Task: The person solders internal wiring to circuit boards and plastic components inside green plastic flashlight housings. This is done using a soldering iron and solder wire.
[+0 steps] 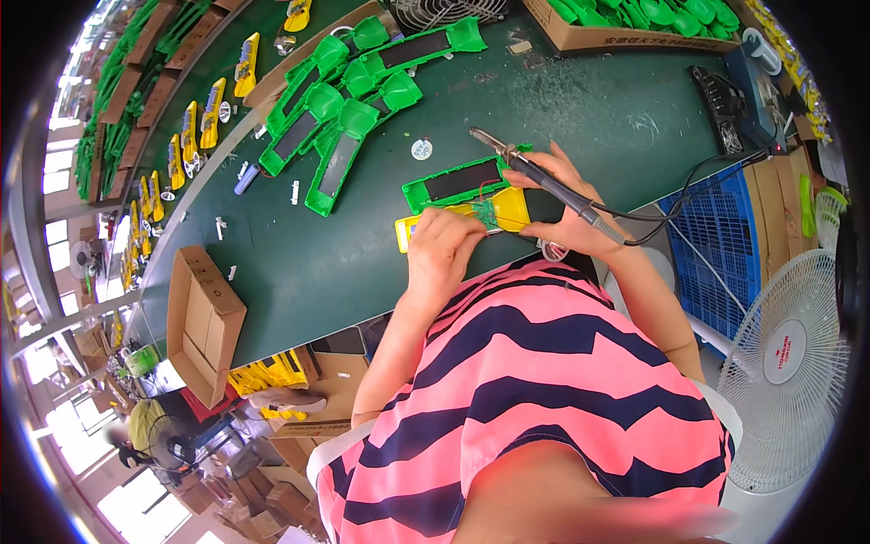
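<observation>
A yellow housing (pixel 507 210) lies flat near the front edge of the dark green table (pixel 362 263), touching a green housing with a dark panel (pixel 453 181) just behind it. A small circuit board with red wires (pixel 487 214) sits on the yellow part, and this looks like the joint being worked.

To do this step well, I judge that the board must be kept still while the hot tip comes down only onto the joint, clear of the plastic and the thin wires.

The left hand (pixel 441 249) bends down over the yellow housing, its grip pinched shut at the board's edge; what lies between the fingertips is too small to tell. The right hand (pixel 562 204) holds a soldering iron (pixel 535 177) wrapped in a closed grip like a pen, tip raised and pointing away up-left, cord trailing right. More green housings (pixel 353 100) lie farther back, a cardboard box (pixel 204 317) to the left.
</observation>
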